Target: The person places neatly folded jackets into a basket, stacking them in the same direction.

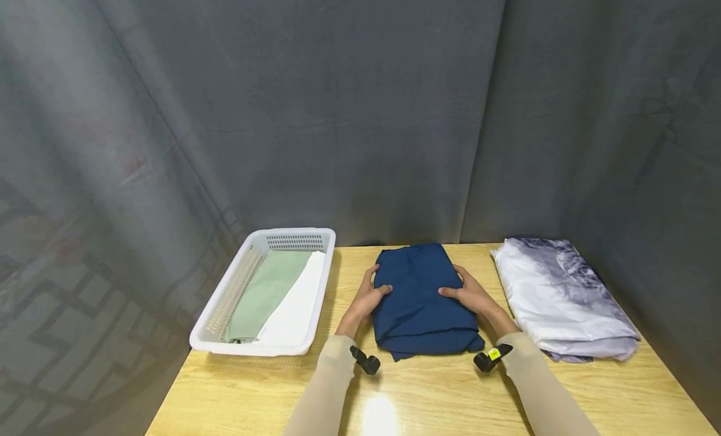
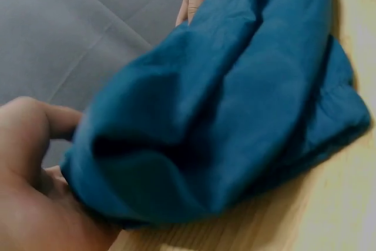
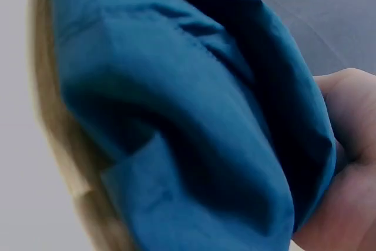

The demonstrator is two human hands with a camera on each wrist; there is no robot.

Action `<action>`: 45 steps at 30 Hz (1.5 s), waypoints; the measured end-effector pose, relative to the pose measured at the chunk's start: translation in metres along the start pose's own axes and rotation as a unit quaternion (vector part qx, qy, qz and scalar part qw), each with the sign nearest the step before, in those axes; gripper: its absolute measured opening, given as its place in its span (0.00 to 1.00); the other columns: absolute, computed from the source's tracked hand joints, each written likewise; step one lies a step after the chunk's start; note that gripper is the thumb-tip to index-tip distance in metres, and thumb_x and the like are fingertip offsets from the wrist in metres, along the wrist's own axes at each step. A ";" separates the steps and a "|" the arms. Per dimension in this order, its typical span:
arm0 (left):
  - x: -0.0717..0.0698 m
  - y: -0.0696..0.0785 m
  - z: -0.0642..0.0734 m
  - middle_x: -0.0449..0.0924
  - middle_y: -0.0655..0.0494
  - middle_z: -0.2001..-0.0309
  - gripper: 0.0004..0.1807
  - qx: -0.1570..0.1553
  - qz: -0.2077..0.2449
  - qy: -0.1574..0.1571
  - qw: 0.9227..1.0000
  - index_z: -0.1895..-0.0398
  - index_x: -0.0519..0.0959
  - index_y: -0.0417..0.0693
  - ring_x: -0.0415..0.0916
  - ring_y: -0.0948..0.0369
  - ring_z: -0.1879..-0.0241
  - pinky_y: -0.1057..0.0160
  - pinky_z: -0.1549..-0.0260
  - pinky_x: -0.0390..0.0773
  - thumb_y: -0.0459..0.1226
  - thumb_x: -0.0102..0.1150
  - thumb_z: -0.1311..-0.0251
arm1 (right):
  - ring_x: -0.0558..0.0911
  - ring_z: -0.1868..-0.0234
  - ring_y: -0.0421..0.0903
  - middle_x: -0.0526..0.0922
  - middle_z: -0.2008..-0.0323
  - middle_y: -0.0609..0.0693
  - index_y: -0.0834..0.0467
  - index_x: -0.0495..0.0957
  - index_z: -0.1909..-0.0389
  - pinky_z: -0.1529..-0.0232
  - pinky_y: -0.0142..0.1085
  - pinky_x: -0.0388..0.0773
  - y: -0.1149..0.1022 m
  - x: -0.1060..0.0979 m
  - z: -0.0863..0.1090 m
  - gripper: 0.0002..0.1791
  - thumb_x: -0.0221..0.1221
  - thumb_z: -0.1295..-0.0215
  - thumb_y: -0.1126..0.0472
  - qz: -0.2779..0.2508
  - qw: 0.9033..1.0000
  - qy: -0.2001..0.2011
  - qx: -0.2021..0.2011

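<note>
A folded navy-blue cloth (image 1: 419,298) lies in front of me on the table, with a hand at each side. My left hand (image 1: 366,298) grips its left edge, thumb on top and fingers passing underneath. On the opposite edge my right hand (image 1: 473,295) holds it the same way, thumb over the top layer. The left wrist view shows the cloth (image 2: 205,104) bulging in soft folds beside the left hand (image 2: 35,168). In the right wrist view, its layers (image 3: 176,104) gape open near the right hand (image 3: 346,163); the fingertips are hidden by cloth.
To the left stands a white plastic basket (image 1: 204,336) holding a green cloth (image 1: 267,292) and a white cloth (image 1: 295,304). A folded white and purple-grey cloth (image 1: 557,298) lies at the right. Grey curtains (image 1: 349,111) hang behind the wooden table (image 1: 428,398).
</note>
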State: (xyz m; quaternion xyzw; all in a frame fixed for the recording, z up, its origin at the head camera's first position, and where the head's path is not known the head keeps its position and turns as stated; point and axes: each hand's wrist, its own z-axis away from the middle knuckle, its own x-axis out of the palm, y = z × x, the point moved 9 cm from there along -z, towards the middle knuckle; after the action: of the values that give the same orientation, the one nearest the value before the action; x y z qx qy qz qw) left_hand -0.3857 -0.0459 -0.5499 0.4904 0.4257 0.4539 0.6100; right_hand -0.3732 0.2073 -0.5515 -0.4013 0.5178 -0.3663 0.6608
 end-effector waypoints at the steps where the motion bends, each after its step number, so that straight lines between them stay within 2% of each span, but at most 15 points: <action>1: 0.001 0.000 0.000 0.59 0.30 0.21 0.46 0.000 0.005 -0.002 1.000 0.13 0.51 0.54 0.74 0.37 0.30 0.39 0.30 0.72 0.36 0.61 0.31 | 0.62 0.23 0.76 0.54 0.20 0.76 0.64 0.42 0.14 0.24 0.68 0.63 0.001 0.000 0.000 0.53 0.66 0.27 0.56 -0.011 1.000 0.002 0.000; 5: 0.005 0.002 -0.001 0.49 0.36 0.15 0.49 0.008 0.034 -0.022 0.999 0.12 0.49 0.61 0.60 0.36 0.21 0.36 0.23 0.61 0.39 0.63 0.33 | 0.58 0.20 0.75 0.50 0.18 0.75 0.61 0.39 0.13 0.22 0.68 0.59 0.001 0.000 0.001 0.54 0.65 0.26 0.57 -0.042 0.999 0.013 -0.005; 8: 0.008 0.002 -0.001 0.46 0.38 0.14 0.50 0.015 0.041 -0.035 0.998 0.12 0.50 0.64 0.53 0.37 0.18 0.36 0.21 0.58 0.37 0.63 0.34 | 0.53 0.18 0.75 0.46 0.16 0.73 0.56 0.38 0.12 0.21 0.69 0.54 0.000 -0.002 0.001 0.54 0.65 0.26 0.60 -0.055 0.998 0.028 -0.024; 10: 0.007 0.000 -0.001 0.47 0.39 0.14 0.46 0.012 0.049 -0.035 0.998 0.14 0.55 0.63 0.54 0.37 0.18 0.36 0.22 0.60 0.36 0.62 0.33 | 0.50 0.17 0.74 0.44 0.15 0.69 0.54 0.40 0.12 0.21 0.70 0.51 -0.001 -0.003 -0.001 0.54 0.65 0.27 0.62 -0.060 0.997 0.035 -0.045; 13: 0.002 -0.007 -0.003 0.53 0.39 0.16 0.36 0.000 0.069 -0.023 0.997 0.19 0.68 0.59 0.62 0.38 0.21 0.39 0.25 0.67 0.35 0.60 0.30 | 0.47 0.15 0.71 0.44 0.13 0.64 0.51 0.49 0.12 0.20 0.70 0.49 -0.002 -0.003 -0.002 0.49 0.65 0.26 0.63 -0.067 0.995 0.041 -0.068; 15: 0.001 -0.012 -0.003 0.57 0.40 0.17 0.30 -0.009 0.090 -0.027 0.996 0.23 0.74 0.57 0.67 0.39 0.24 0.42 0.28 0.72 0.36 0.59 0.28 | 0.49 0.15 0.70 0.47 0.14 0.63 0.50 0.56 0.14 0.20 0.68 0.51 0.000 -0.002 -0.002 0.44 0.65 0.26 0.63 -0.081 0.994 0.038 -0.068; 18: 0.007 -0.015 -0.002 0.58 0.43 0.17 0.27 -0.021 0.123 -0.067 0.990 0.25 0.77 0.57 0.70 0.44 0.26 0.48 0.31 0.76 0.36 0.58 0.26 | 0.52 0.16 0.70 0.51 0.15 0.64 0.52 0.64 0.18 0.20 0.67 0.54 0.004 0.000 -0.002 0.37 0.65 0.25 0.61 -0.090 0.994 0.033 -0.057; 21: 0.015 -0.018 0.001 0.59 0.46 0.18 0.29 -0.038 0.147 -0.119 0.981 0.23 0.75 0.62 0.73 0.47 0.29 0.52 0.34 0.78 0.36 0.60 0.26 | 0.53 0.16 0.70 0.54 0.16 0.65 0.53 0.68 0.20 0.20 0.67 0.54 0.007 0.001 -0.001 0.34 0.64 0.24 0.59 -0.075 0.996 0.031 -0.046; 24: 0.020 -0.020 0.004 0.60 0.47 0.18 0.34 -0.044 0.138 -0.143 0.979 0.22 0.73 0.68 0.74 0.48 0.30 0.52 0.36 0.80 0.36 0.65 0.30 | 0.53 0.16 0.70 0.54 0.16 0.66 0.51 0.67 0.19 0.20 0.68 0.54 0.009 0.004 -0.001 0.36 0.65 0.25 0.55 -0.061 0.997 0.013 -0.038; 27: 0.018 -0.022 0.003 0.61 0.48 0.19 0.38 -0.039 0.102 -0.140 0.984 0.22 0.72 0.74 0.72 0.49 0.29 0.51 0.36 0.79 0.36 0.69 0.34 | 0.52 0.16 0.70 0.53 0.15 0.66 0.49 0.64 0.17 0.21 0.69 0.55 0.008 0.009 -0.002 0.41 0.67 0.27 0.52 -0.041 0.998 -0.016 -0.040; 31: 0.014 -0.024 0.001 0.64 0.48 0.21 0.37 -0.032 0.074 -0.127 0.989 0.24 0.73 0.74 0.75 0.48 0.31 0.51 0.38 0.80 0.38 0.70 0.36 | 0.49 0.16 0.71 0.53 0.16 0.66 0.51 0.62 0.16 0.20 0.70 0.51 0.006 0.012 -0.001 0.44 0.70 0.29 0.51 -0.028 0.998 -0.036 -0.047; 37: 0.015 -0.028 0.004 0.67 0.46 0.22 0.36 -0.044 0.100 -0.134 0.985 0.22 0.72 0.68 0.77 0.50 0.33 0.54 0.40 0.82 0.37 0.68 0.33 | 0.48 0.16 0.72 0.52 0.16 0.68 0.53 0.60 0.16 0.21 0.71 0.49 0.006 0.011 0.002 0.46 0.71 0.30 0.53 -0.013 0.997 -0.040 -0.059; 41: 0.014 -0.031 0.005 0.64 0.46 0.19 0.39 -0.052 0.112 -0.130 0.984 0.21 0.70 0.68 0.74 0.48 0.28 0.53 0.36 0.80 0.35 0.69 0.34 | 0.46 0.16 0.73 0.49 0.15 0.68 0.53 0.57 0.14 0.21 0.73 0.49 0.002 0.010 0.007 0.48 0.70 0.29 0.54 -0.014 0.995 -0.053 -0.080; 45: 0.013 -0.031 0.005 0.58 0.47 0.16 0.42 -0.046 0.104 -0.129 0.985 0.20 0.69 0.68 0.67 0.47 0.23 0.49 0.30 0.76 0.34 0.70 0.36 | 0.43 0.15 0.72 0.46 0.15 0.67 0.53 0.54 0.14 0.21 0.73 0.47 0.002 0.009 0.009 0.48 0.69 0.28 0.56 -0.027 0.994 -0.067 -0.088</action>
State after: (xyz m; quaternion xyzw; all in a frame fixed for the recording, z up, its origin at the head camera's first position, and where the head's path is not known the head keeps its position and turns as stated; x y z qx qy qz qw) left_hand -0.3735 -0.0381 -0.5803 0.5579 0.2689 0.4668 0.6313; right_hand -0.3626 0.2013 -0.5557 -0.4951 0.4916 -0.3090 0.6463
